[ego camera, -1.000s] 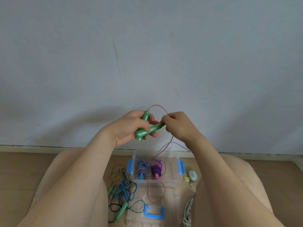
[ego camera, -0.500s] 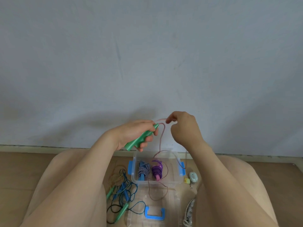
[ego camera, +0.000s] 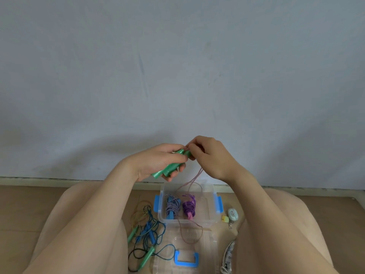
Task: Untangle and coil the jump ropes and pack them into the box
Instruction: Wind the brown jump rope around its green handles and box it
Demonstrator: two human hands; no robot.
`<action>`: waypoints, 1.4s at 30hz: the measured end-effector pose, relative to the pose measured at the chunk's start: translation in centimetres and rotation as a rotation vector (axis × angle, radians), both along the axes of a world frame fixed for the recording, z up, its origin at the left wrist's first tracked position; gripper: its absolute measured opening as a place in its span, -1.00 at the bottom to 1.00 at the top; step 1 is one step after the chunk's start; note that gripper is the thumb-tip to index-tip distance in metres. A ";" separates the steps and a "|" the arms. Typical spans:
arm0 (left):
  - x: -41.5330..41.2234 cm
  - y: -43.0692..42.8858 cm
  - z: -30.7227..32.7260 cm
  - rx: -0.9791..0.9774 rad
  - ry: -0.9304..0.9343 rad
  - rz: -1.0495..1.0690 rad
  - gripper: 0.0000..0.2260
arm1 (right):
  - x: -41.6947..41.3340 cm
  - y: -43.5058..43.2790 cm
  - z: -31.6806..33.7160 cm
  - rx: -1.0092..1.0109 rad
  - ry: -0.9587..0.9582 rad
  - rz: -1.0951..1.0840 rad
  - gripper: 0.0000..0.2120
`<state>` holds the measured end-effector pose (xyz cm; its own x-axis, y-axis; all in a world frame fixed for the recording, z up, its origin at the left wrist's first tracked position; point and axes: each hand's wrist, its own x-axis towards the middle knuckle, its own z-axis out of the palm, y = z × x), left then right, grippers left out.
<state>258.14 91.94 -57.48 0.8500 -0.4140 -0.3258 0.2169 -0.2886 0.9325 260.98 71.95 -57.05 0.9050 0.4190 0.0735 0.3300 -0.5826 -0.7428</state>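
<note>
Hands (ego camera: 158,162) gripping green handles (ego camera: 171,168), pinching cord (ego camera: 195,177)

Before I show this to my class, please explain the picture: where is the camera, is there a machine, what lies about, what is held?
There is no machine: a person sitting on a wooden floor works with two bare hands. The picture comes from a camera worn on the head, looking forward and down. The left hand grips two green plastic jump-rope handles; the right hand pinches their thin pinkish cord by the handle tops. Below stands a clear plastic box with blue latches, holding a coiled blue-and-white braided rope and a coiled purple rope. Left of it lies a tangle of ropes with green and blue handles; nearer the person lies the clear lid.
</note>
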 end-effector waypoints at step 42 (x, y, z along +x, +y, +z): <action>0.3 -0.8 -4.1 0.824 -0.489 -0.231 -0.91 | -1.5 1.2 -2.5 -0.541 -0.301 0.196 -0.67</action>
